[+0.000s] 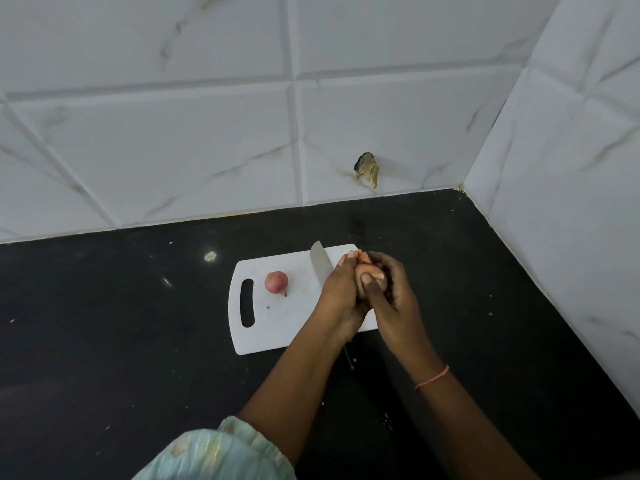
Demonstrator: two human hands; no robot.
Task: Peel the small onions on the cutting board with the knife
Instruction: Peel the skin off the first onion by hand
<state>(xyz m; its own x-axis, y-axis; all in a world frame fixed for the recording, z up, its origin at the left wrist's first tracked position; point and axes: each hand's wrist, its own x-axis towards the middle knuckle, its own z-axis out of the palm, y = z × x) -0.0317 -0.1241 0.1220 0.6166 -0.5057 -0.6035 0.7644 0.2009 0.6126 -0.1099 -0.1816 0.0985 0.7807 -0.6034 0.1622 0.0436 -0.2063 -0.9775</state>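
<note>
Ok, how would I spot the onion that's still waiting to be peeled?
Find the white cutting board on the black counter. The waiting onion lies alone near its handle slot, reddish and whole, untouched; the other onion is held in both hands.

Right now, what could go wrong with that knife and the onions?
The knife blade sticks out beside the left hand, close to the right hand gripping the onion, so a slip might nick a finger. The other onion lies loose on the cutting board and could roll if bumped.
</note>
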